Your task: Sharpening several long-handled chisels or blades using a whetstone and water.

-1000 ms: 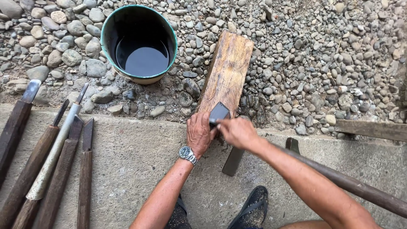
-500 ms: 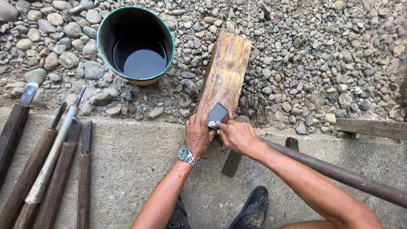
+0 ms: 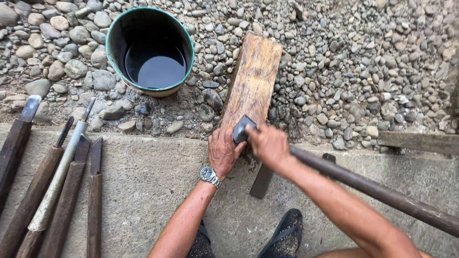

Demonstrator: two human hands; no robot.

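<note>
Head view: left hand (image 3: 223, 152) and right hand (image 3: 268, 143), fingers curled, press a dark flat blade (image 3: 241, 129) on the near end of a worn wooden plank (image 3: 252, 79). Long rusty shaft (image 3: 382, 192) runs right. Gravel, smooth concrete, water-filled bucket (image 3: 149, 50). Hands sit slightly higher than before.

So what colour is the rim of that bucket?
Green: the bucket has a green rim and a dark inside, seen in the head view.

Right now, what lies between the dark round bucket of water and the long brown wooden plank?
In the head view, only grey pebbles lie between the bucket and the plank.
</note>
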